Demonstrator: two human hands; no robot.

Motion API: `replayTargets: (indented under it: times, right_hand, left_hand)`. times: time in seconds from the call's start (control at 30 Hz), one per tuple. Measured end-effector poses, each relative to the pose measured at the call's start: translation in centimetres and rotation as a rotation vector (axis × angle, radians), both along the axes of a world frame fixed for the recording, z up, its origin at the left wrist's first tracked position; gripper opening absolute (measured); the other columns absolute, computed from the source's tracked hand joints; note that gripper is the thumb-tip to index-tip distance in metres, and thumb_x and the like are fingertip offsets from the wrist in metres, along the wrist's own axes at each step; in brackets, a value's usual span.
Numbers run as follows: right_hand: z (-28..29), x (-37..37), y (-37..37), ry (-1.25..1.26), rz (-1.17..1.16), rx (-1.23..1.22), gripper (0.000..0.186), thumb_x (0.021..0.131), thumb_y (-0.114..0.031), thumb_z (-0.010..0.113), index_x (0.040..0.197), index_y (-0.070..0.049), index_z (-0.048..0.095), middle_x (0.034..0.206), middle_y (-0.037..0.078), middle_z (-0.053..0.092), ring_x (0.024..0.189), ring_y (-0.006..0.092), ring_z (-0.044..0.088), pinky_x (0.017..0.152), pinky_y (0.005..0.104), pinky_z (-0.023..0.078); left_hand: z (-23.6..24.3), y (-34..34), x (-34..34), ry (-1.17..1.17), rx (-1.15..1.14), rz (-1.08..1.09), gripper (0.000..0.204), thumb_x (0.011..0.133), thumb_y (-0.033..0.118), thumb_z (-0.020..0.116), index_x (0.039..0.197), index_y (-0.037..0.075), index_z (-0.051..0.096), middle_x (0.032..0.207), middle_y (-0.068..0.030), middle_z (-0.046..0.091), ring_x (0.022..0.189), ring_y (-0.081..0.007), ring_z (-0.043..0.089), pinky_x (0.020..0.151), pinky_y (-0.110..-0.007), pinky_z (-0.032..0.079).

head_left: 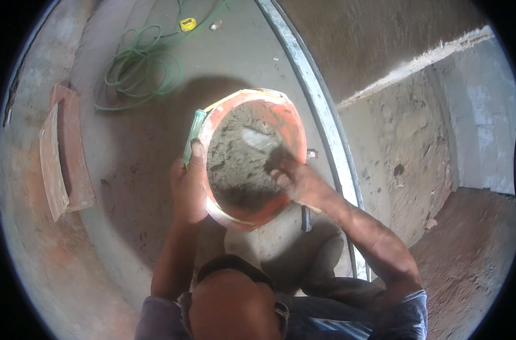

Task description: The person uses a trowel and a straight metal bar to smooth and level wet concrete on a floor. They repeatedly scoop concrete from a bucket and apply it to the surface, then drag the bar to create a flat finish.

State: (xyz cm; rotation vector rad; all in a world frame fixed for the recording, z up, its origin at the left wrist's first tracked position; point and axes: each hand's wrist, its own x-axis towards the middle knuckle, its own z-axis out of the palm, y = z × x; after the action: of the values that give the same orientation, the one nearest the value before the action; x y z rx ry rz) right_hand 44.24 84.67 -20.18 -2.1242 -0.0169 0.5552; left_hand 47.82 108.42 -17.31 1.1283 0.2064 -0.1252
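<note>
An orange bucket with pale, crusted rims is held in front of me, filled with grey wet mortar. My left hand grips the bucket's left rim, thumb beside a green handle of what looks like a tool lying against it. My right hand is inside the right half of the bucket, slightly blurred, closed on a trowel whose pale blade lies in the mortar. Behind the bucket's right side a dark metal piece pokes out, too hidden to name.
A long metal straightedge runs along the right of the floor. Coiled green hose and a yellow tape measure lie at upper left. Two boards rest at far left. Plastered surfaces and a step edge fill the right.
</note>
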Motion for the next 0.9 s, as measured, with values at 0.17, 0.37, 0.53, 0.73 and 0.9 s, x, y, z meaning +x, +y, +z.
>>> replayTargets:
  times: [0.17, 0.37, 0.53, 0.73, 0.9]
  right_hand:
    - [4.5, 0.0, 2.5, 0.522, -0.022, 0.101, 0.072, 0.101, -0.054, 0.055, 0.150, -0.004, 0.044, 0.117, 0.018, 0.064, 0.096, 0.0227, 0.066, 0.077, 0.0353, 0.056]
    - [10.4, -1.7, -3.9, 0.656, -0.163, 0.280, 0.055, 0.101, -0.052, 0.058, 0.127, -0.004, 0.059, 0.083, 0.005, 0.063, 0.067, 0.0124, 0.062, 0.057, 0.0276, 0.053]
    - [17.3, -7.0, -14.4, 0.568, -0.185, 0.324, 0.044, 0.100, -0.049, 0.061, 0.102, -0.005, 0.066, 0.069, 0.000, 0.058, 0.059, 0.0092, 0.057, 0.050, 0.0256, 0.049]
    - [17.0, -25.5, -28.7, 0.210, -0.349, 0.280, 0.029, 0.102, -0.035, 0.061, 0.099, -0.007, 0.068, 0.073, 0.001, 0.062, 0.062, 0.0102, 0.062, 0.052, 0.0253, 0.052]
    - [9.7, -43.8, -33.6, 0.439, -1.002, 0.354, 0.023, 0.101, -0.028, 0.063, 0.093, -0.006, 0.065, 0.069, -0.003, 0.058, 0.059, 0.0071, 0.055, 0.052, 0.0255, 0.044]
  left_hand:
    - [-1.0, 0.8, 0.5, 0.047, 0.169, -0.009, 0.050, 0.103, 0.037, 0.061, 0.131, -0.004, 0.060, 0.119, -0.0109, 0.064, 0.108, -0.0158, 0.057, 0.096, -0.033, 0.044]
    - [-9.2, 13.4, 5.0, -0.306, 1.087, -0.189, 0.044, 0.103, 0.027, 0.051, 0.139, 0.002, 0.057, 0.135, -0.0214, 0.061, 0.124, -0.0353, 0.057, 0.108, -0.046, 0.042]
    - [-1.6, 16.8, 6.3, 0.002, 1.641, -0.473, 0.047, 0.107, 0.027, 0.040, 0.142, -0.003, 0.050, 0.129, -0.0159, 0.066, 0.120, -0.0296, 0.061, 0.108, -0.038, 0.045]
    - [13.0, -4.0, 5.0, -0.719, 1.520, -0.967, 0.045, 0.101, 0.026, 0.053, 0.137, 0.000, 0.054, 0.129, -0.0150, 0.065, 0.120, -0.0297, 0.061, 0.106, -0.040, 0.046]
    - [12.2, -29.1, -5.2, -1.202, 1.053, -1.955, 0.044, 0.096, 0.026, 0.063, 0.133, 0.003, 0.057, 0.129, -0.0142, 0.064, 0.121, -0.0298, 0.061, 0.105, -0.042, 0.047]
